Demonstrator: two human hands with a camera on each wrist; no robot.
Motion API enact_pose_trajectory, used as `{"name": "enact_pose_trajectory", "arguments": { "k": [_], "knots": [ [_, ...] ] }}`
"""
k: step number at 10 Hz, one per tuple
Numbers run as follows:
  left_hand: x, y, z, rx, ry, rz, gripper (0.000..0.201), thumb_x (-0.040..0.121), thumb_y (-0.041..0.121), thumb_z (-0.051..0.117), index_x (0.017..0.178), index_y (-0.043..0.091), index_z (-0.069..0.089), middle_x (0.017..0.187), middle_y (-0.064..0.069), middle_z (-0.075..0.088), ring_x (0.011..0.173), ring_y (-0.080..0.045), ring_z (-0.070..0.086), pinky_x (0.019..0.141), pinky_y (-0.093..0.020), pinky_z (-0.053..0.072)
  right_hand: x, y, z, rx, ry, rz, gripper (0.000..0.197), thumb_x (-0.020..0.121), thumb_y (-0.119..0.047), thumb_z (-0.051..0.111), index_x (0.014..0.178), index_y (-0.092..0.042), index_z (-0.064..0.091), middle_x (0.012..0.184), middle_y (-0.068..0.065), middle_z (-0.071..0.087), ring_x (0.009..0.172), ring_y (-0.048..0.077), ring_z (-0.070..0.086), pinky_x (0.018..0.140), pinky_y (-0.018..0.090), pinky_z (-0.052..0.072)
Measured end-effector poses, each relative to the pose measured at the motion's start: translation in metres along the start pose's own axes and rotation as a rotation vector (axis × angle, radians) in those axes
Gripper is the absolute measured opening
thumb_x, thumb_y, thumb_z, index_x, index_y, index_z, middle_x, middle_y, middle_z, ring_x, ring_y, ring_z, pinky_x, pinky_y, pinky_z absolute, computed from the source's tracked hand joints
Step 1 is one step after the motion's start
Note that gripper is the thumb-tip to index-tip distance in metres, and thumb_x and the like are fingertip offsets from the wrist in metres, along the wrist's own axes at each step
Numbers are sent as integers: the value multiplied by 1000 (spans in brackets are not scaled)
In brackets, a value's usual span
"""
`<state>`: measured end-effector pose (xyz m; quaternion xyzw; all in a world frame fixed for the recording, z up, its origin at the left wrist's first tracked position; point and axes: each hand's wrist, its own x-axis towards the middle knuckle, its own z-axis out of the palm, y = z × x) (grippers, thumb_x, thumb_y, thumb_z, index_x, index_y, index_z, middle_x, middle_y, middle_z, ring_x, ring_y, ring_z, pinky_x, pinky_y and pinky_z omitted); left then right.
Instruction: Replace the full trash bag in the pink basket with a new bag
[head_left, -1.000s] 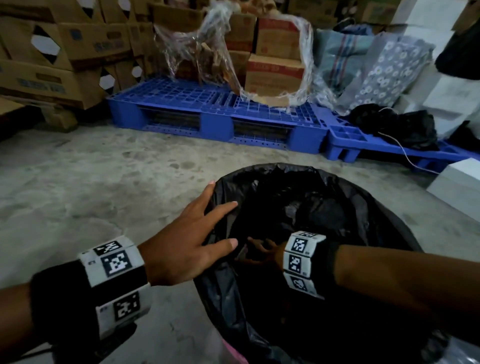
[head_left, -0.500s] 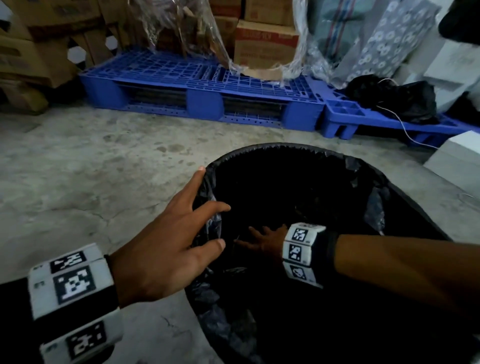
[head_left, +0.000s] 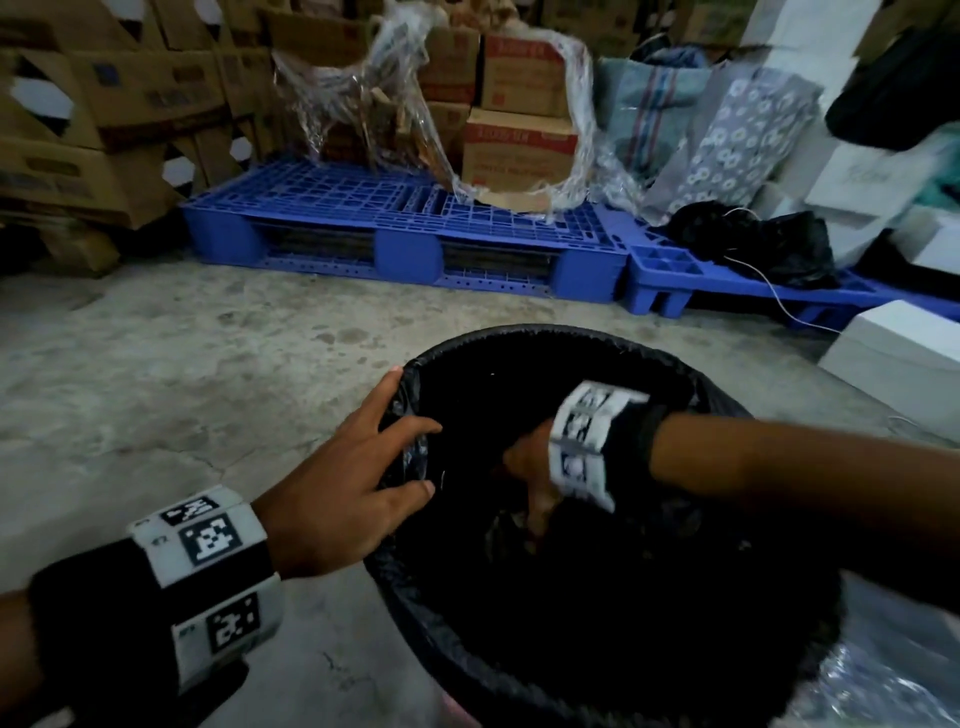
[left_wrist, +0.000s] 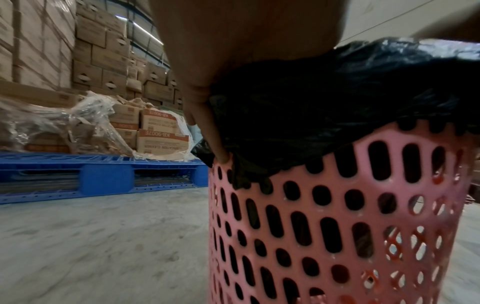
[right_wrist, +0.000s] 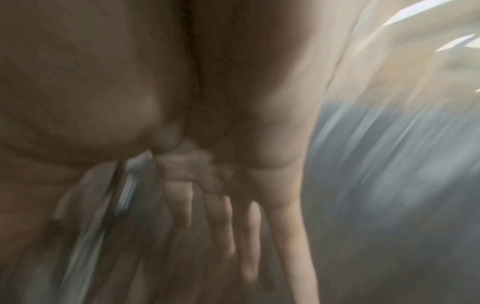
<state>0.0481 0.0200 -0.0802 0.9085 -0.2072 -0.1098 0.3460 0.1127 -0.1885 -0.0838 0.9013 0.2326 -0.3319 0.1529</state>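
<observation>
A black trash bag (head_left: 649, 613) lines the pink perforated basket (left_wrist: 324, 226), its edge folded down over the rim (left_wrist: 337, 92). My left hand (head_left: 374, 462) rests on the near-left rim, straight fingers spread over the edge into the opening. Its thumb (left_wrist: 207, 123) presses the plastic against the basket's outside. My right hand (head_left: 530, 467) is inside the bag, pointing down. The right wrist view is blurred but shows its fingers (right_wrist: 249, 236) stretched out. The bottom of the bag is too dark to see.
The basket stands on a concrete floor (head_left: 182, 389). Blue pallets (head_left: 405, 218) with cardboard boxes (head_left: 519, 150) and loose wrap lie beyond. A dark bag (head_left: 753, 244) lies on the right pallet. A white box (head_left: 904, 364) sits at right, and clear plastic (head_left: 883, 675) at bottom right.
My right hand has turned from lying flat toward the left wall to pointing down inside the bag. My left hand stays on the rim. The puffed-up plastic inside has been pushed down.
</observation>
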Motion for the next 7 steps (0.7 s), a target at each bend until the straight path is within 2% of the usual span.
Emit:
{"name": "enact_pose_trajectory", "arguments": {
  "k": [1,2,3,4,5,6,7],
  "knots": [
    [1,0,2,19,20,3,55,80,42,54,131,38,36,154,19,-20,145,-9,0,115,-35,22,-35,14,-14,161,72,-2,52,74,-30,73,123,-22,57,123,7,62,112,26,57,90,31,47],
    [4,-3,4,9,55,28,50,87,23,59,125,45,33,155,17,-14,142,-5,2,112,-30,21,-108,43,-11,106,33,40,72,72,-46,71,136,-28,41,135,2,52,123,26,50,105,41,40],
    [6,1,4,18,70,9,52,87,16,59,123,44,33,157,11,-10,144,-11,3,113,-33,22,-156,62,28,64,70,23,69,71,-68,56,132,-37,42,135,-2,53,124,22,48,106,40,38],
    [11,10,4,50,90,-15,55,86,11,58,132,32,36,159,6,-7,145,-17,8,110,-31,25,-179,74,75,-26,106,49,73,74,-81,24,130,-38,43,147,-2,39,139,17,24,116,43,18],
    [17,16,8,48,103,-5,56,86,10,59,135,27,36,159,2,-4,145,-17,11,104,-24,23,-188,79,103,75,263,62,100,58,-87,-8,134,-41,36,158,-8,12,143,6,-8,117,38,-2],
    [17,26,7,-8,154,-6,56,89,31,56,138,33,28,159,4,2,145,-13,9,112,-27,18,-201,83,120,201,443,45,90,64,-86,-5,137,-44,30,157,-14,2,140,-2,-16,117,30,-6],
    [-8,16,12,-226,316,-47,53,77,59,47,128,55,31,154,14,19,142,-11,20,117,-37,21,-223,64,141,346,556,125,82,67,-85,-1,138,-49,21,151,-28,-8,133,-15,-21,108,11,-15]
  ]
}}
